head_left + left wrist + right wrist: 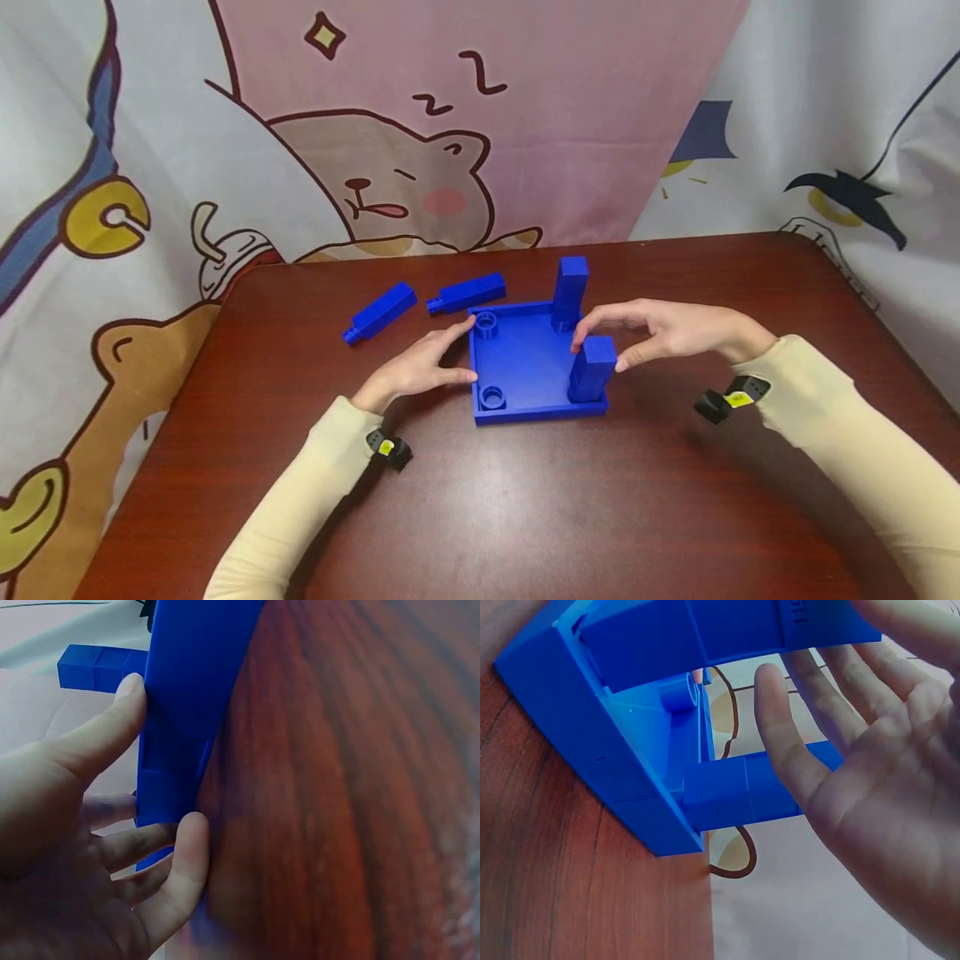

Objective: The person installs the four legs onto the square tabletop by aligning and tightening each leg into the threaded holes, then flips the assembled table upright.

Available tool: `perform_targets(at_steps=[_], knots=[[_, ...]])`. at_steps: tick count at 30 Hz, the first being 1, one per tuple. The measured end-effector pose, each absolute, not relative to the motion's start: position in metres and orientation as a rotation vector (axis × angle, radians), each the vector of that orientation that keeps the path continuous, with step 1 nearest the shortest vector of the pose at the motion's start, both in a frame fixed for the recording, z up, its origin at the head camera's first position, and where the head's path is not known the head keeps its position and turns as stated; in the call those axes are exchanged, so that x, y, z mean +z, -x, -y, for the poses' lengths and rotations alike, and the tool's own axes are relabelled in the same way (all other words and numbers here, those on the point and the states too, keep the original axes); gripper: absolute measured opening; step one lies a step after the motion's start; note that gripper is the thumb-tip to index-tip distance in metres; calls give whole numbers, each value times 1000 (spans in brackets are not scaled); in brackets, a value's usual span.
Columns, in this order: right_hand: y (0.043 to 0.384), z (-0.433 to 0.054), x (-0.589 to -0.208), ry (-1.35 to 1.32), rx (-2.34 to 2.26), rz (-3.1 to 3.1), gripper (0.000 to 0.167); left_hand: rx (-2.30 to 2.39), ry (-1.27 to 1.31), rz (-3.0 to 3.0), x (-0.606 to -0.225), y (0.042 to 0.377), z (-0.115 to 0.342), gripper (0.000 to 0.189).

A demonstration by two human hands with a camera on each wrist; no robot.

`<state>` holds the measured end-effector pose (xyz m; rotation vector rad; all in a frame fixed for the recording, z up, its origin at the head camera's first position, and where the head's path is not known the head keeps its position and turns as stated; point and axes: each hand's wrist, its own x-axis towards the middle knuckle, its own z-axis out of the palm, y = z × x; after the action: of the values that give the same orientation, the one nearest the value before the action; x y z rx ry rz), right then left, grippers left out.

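Observation:
A blue square tray-like base [525, 358] with a raised rim rests on the table. At its left edge my left hand [412, 367] presses with spread thumb and fingers; the left wrist view shows the thumb [129, 701] on the rim. My right hand [675, 332] has thumb and fingers curved round the upper part of the near right leg [592, 371], a blue square post standing upright in its corner. Another blue leg [572, 283] stands in the far right corner. Round sockets show at the far left [487, 326] and near left [492, 397] corners.
Two loose blue legs with threaded ends lie on the brown table [540, 508] behind the base: one [384, 311] further left, one [468, 293] close to the base's far left corner. A printed curtain [570, 125] hangs behind the table.

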<state>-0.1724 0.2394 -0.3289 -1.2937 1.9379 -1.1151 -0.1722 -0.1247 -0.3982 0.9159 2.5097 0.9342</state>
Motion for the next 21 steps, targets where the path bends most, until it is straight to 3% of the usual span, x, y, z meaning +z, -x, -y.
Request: perform_targets(at_steps=[21], knots=[[162,-245,-336,1172,-1195,-2000,48,992,-862,-2489,-400,171,128,86]])
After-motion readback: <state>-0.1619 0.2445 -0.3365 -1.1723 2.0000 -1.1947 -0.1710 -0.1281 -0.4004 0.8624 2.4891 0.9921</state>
